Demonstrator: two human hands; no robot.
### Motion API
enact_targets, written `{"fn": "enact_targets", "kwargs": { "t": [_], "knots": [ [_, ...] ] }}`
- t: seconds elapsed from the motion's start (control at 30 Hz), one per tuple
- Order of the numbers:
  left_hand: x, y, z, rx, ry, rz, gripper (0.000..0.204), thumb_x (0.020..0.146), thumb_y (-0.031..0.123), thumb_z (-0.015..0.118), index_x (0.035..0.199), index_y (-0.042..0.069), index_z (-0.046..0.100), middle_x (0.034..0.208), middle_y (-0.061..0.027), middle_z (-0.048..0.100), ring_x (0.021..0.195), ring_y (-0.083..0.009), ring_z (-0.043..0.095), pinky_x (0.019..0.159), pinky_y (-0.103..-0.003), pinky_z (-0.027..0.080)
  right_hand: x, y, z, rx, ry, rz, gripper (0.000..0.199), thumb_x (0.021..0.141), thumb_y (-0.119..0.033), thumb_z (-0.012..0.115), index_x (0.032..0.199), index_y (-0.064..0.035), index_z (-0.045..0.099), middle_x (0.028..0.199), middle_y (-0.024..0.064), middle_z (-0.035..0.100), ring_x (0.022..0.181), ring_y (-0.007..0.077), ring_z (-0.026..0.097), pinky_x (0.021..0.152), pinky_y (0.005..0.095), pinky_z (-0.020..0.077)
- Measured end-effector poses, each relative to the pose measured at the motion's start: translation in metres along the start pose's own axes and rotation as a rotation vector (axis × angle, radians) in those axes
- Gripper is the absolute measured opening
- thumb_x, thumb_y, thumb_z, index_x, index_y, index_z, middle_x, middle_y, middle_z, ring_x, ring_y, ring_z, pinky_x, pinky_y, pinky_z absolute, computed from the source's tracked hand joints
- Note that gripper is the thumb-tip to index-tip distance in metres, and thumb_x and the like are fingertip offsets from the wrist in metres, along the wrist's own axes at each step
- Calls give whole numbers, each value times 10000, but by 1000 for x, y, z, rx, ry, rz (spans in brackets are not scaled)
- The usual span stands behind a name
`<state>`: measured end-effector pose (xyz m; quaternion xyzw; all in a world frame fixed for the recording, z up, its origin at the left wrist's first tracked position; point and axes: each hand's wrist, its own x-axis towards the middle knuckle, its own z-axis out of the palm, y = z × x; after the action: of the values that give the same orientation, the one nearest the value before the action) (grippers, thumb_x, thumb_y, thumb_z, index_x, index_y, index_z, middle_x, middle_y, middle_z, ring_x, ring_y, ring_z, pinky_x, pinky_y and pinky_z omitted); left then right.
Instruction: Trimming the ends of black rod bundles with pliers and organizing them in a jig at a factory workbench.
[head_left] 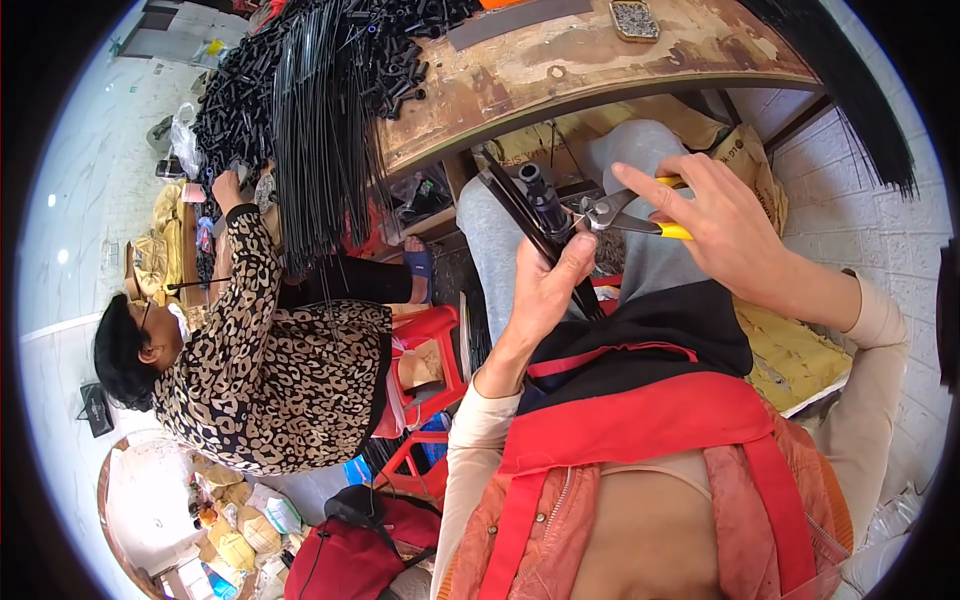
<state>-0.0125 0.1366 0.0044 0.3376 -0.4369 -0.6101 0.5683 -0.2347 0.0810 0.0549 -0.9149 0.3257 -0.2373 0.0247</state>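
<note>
The left hand (548, 283) grips a dark cylindrical plastic fitting (545, 203) and slim black rods (517, 212) above the grey-trousered lap (487, 255), apparently steadying them beside yellow-handled steel pliers (603, 211). The right hand (728, 222) grasps the pliers' handles, likely for leverage.

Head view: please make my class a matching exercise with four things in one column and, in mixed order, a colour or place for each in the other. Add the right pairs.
Column 1
1. Pliers
2. Bag
3. Tube
4. Sandal

Column 2
a. Blue, on the foot of the co-worker
b. In the wearer's left hand
c. Dark red, at the lower edge of the picture
d. In the wearer's right hand

Right pairs: 1-d, 2-c, 3-b, 4-a
</note>
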Motion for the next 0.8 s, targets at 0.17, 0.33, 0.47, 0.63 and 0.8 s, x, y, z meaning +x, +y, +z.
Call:
{"fn": "enact_targets", "kwargs": {
  "t": [0.17, 0.33, 0.47, 0.63, 0.8],
  "knots": [
    [-3, 3, 1, -27, 9, 2, 154, 975, 145, 584, 890, 42, 507, 665, 52, 444, 557, -39, 369, 493, -212, 290, 3, -1, -4, -57, -16, -29, 661, 772, -76, 690, 1395, -200, 509, 921, 79, 530, 831, 255, 534, 731, 355, 454],
    [-6, 6, 9, 32, 77, 0, 134, 960, 133, 606, 896, 37, 538, 679, 50, 468, 560, -34, 381, 495, -208, 299, 10, 12, -26, -90, -134, -145, 660, 766, -134, 710, 1392, -175, 504, 786, 33, 532, 742, 235, 539, 682, 334, 451],
    [-5, 6, 14, 26, 62, -50, 121, 935, 129, 643, 911, 40, 564, 710, 58, 495, 601, -26, 409, 522, -205, 328, 17, 23, -49, 262, -406, -174, 652, 745, -170, 773, 1322, -80, 482, 672, 48, 560, 611, 232, 605, 554, 325, 450],
    [-7, 4, 2, -56, -41, -125, 180, 896, 164, 710, 949, 68, 568, 773, 59, 522, 661, -32, 424, 566, -207, 358, 17, 2, -48, 1138, -1082, 654, 551, 762, -69, 729, 1220, -14, 429, 564, 65, 508, 476, 183, 574, 465, 294, 413],
    [-2, 2, 4, -100, -39, -168, 190, 909, 186, 703, 965, 77, 558, 737, 76, 478, 627, -31, 391, 535, -203, 318, -3, 13, -14, 234, -112, -107, 512, 799, -96, 690, 1247, -28, 451, 720, 106, 575, 589, 328, 589, 570, 396, 498]
  ]
}}
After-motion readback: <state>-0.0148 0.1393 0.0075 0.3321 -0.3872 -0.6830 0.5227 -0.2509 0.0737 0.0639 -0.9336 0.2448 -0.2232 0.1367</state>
